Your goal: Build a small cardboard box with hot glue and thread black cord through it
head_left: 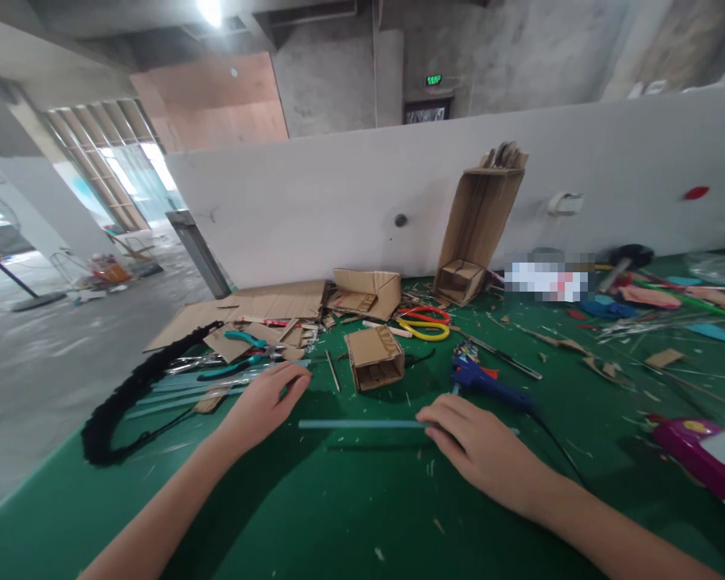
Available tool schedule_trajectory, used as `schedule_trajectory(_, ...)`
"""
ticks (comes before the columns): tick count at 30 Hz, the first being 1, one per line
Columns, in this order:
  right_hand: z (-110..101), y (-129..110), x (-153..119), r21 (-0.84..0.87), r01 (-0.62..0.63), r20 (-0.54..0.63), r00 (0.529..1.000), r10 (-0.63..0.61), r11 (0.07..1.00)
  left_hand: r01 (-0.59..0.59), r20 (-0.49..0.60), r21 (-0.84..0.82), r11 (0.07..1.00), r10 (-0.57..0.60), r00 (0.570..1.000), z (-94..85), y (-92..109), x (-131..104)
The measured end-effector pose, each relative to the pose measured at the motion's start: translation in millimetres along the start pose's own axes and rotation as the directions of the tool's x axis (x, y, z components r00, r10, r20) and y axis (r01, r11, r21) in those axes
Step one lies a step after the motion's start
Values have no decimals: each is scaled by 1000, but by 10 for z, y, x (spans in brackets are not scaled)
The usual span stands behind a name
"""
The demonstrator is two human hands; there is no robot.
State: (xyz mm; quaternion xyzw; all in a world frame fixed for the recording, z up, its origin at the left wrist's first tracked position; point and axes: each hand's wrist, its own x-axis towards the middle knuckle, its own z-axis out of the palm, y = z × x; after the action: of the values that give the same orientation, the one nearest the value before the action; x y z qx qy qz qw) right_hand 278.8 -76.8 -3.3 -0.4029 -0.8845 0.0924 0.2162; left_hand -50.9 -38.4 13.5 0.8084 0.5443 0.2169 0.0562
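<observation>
My right hand (474,443) holds a long thin pale-blue stick (359,424) by its right part, level and just above the green table. Its fingers are closed round the stick, and a short end shows past the hand. My left hand (270,403) hovers left of the stick, thumb a little apart from bent fingers, with nothing visible in it. Beside it are more pale-blue sticks (163,396) and teal-handled pliers (233,370). A small cardboard box (375,359) stands between my hands, farther back. The blue glue gun (489,383) lies just beyond my right hand.
A tall cardboard piece (480,217) leans at the white partition (314,209). Cardboard sheets (278,301), yellow-handled scissors (426,329) and a pen (507,358) lie behind. A black fuzzy strand (105,419) is at left, a magenta device (694,451) at right. The glue gun's cord (559,447) trails rightward.
</observation>
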Motion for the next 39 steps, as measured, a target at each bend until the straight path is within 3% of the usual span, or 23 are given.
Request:
schedule_trajectory(2, 10, 20, -3, -110, -4, -63, 998, -3, 994, -31, 48, -229, 973, 43, 998, -31, 114, -32)
schedule_trajectory(4, 16, 43, -4, -191, -16, -128, 992, -9, 981, -42, 129, -314, 948, 87, 988, -37, 225, -66)
schedule_trajectory(6, 6, 65, -4, -208, -41, -182, 983, 2, 977, -67, 170, -248, 966, 112, 979, -1, 302, -89)
schedule_trajectory(9, -27, 83, -4, -187, -61, -183, 983, 26, 981, -119, 116, -153, 981, 137, 984, 102, 316, -97)
schedule_trajectory(16, -40, 41, 10, -178, 10, 59, 998, 1, 984, -125, -74, 51, 991, 128, 989, 168, 103, -52)
schedule_trajectory(22, -63, 10, 58, -156, 140, 118, 985, -123, 978, -40, -163, 39, 998, 46, 985, 225, 12, -23)
schedule_trajectory(26, -124, -23, 70, -205, 262, 67, 965, -253, 943, -14, -159, 6, 1000, 15, 987, 233, 21, -33)
schedule_trajectory(29, -211, 25, 49, -299, 316, -85, 931, -355, 901, -21, -152, -5, 1000, 20, 988, 207, 35, -46)
schedule_trajectory(31, -293, 117, 28, -356, 265, -225, 906, -357, 896, -31, -149, -1, 1000, 30, 988, 198, 36, -52)
schedule_trajectory(33, -381, 252, 15, -387, 119, -369, 889, -272, 914, -38, -143, 6, 999, 38, 989, 204, 31, -52)
schedule_trajectory(36, -492, 500, 13, -384, -264, -539, 842, 17, 885, -52, -133, 19, 998, 54, 990, 233, 25, -46)
schedule_trajectory(39, -547, 761, 5, -374, -545, -526, 791, 312, 751, -67, -136, 28, 997, 70, 988, 257, 28, -37)
